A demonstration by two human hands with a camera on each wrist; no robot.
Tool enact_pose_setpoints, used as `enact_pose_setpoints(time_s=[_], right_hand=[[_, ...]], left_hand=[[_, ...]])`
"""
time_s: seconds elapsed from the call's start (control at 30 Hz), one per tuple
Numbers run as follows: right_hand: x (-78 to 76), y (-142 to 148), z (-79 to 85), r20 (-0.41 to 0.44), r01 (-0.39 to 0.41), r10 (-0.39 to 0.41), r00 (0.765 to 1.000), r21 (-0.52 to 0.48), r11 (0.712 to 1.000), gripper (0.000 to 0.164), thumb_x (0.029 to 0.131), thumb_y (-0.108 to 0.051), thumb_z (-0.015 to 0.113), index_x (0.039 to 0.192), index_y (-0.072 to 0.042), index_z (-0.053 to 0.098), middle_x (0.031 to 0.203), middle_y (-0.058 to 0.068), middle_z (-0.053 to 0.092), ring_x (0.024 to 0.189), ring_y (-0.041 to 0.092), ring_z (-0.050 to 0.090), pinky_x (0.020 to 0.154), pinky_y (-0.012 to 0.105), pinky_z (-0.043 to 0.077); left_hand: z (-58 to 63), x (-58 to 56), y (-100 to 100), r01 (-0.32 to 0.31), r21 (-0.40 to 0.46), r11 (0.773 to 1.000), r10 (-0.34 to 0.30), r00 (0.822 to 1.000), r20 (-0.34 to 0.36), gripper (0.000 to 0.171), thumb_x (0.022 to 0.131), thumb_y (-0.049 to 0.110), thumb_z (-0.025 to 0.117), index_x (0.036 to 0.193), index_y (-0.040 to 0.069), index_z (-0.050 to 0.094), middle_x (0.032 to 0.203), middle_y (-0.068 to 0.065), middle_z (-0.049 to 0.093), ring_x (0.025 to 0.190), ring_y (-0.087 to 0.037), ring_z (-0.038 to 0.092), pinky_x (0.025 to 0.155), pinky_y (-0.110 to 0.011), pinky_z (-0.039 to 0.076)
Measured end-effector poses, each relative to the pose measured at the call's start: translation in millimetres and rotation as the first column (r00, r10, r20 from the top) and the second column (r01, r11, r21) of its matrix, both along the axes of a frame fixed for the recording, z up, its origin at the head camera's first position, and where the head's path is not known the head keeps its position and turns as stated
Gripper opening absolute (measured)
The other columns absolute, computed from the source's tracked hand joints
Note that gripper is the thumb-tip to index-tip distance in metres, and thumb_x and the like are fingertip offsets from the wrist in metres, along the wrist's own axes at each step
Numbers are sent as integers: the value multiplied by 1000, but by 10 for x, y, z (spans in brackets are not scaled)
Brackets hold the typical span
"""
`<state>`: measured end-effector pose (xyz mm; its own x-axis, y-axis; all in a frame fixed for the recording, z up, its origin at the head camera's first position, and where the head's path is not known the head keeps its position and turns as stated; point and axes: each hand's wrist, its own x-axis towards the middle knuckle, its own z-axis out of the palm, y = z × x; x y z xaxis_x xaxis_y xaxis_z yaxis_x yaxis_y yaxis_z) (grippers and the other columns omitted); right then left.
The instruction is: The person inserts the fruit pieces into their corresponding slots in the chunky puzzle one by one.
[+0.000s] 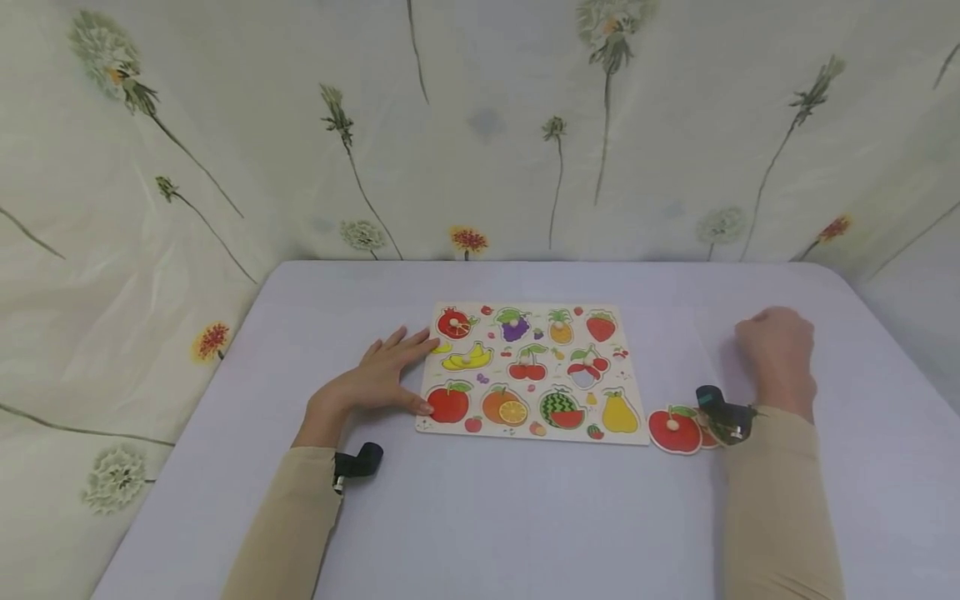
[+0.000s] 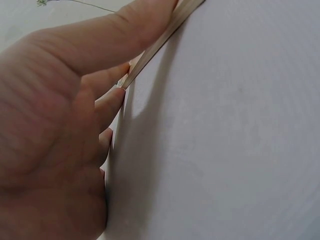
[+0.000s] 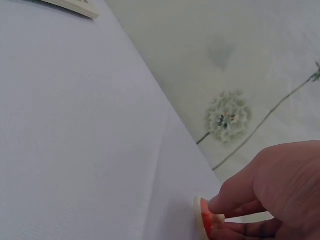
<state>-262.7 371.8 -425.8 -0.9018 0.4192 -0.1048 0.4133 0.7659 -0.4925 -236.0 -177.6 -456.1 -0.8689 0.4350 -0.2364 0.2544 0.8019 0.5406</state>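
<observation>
A fruit-picture puzzle board [image 1: 618,375] lies flat at the middle of the table. My left hand [image 1: 378,375] rests at its left edge with fingers spread, thumb by the red apple picture; in the left wrist view the thumb and fingertips touch the board's edge. Off to the right, my right hand [image 1: 778,354] pinches a red puzzle piece [image 3: 205,220] with a pale wooden rim, between thumb and fingers. Which fruit it shows is hidden. In the head view the back of that hand covers the piece.
An apple puzzle piece [image 1: 673,432] with a knob lies by the board's lower right corner, overlapping other pieces [image 1: 708,439] partly hidden by the right wrist camera [image 1: 723,412]. A flower-patterned curtain [image 1: 487,167] hangs behind the white-covered table [image 1: 465,517].
</observation>
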Motion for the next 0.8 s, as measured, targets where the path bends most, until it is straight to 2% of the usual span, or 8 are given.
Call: enact_pose_setpoints(time_s=[0.13, 0.27, 0.53, 0.8], right_hand=[[-1, -13, 19, -2, -12, 12, 1000, -9, 1000, 39, 93, -26, 52, 112, 7, 61, 121, 33, 55, 110, 48, 50, 74, 57, 48], [-6, -33, 39, 19, -26, 26, 999, -10, 1000, 39, 94, -25, 55, 113, 8, 60, 120, 33, 54, 109, 48, 49, 75, 56, 48], [13, -107, 113, 150, -12, 23, 988, -73, 997, 39, 94, -28, 53, 117, 3, 56, 116, 25, 53, 103, 38, 49, 63, 47, 47], [24, -141, 109, 152, -75, 79, 985, -31, 997, 39, 93, -27, 50, 116, 4, 56, 114, 26, 55, 98, 37, 50, 63, 45, 46]], left_hand=[[6, 2, -1, -2, -4, 1000, 2, 1000, -4, 107, 68, 57, 82, 157, 34, 27, 169, 6, 13, 157, -28, -3, 126, -57, -1], [17, 6, 1, 2, 1, 1000, -2, 1000, -2, 108, 68, 56, 83, 157, 33, 27, 169, 6, 13, 157, -28, -4, 126, -57, -1], [17, 12, 4, 1, 0, 1000, -1, 1000, 1, 107, 69, 55, 83, 157, 33, 27, 169, 7, 12, 157, -27, -4, 126, -56, -1], [42, 14, 9, 1, 2, 1000, -1, 1000, 8, 106, 70, 53, 82, 158, 32, 27, 169, 6, 13, 157, -28, -4, 126, -57, -1]])
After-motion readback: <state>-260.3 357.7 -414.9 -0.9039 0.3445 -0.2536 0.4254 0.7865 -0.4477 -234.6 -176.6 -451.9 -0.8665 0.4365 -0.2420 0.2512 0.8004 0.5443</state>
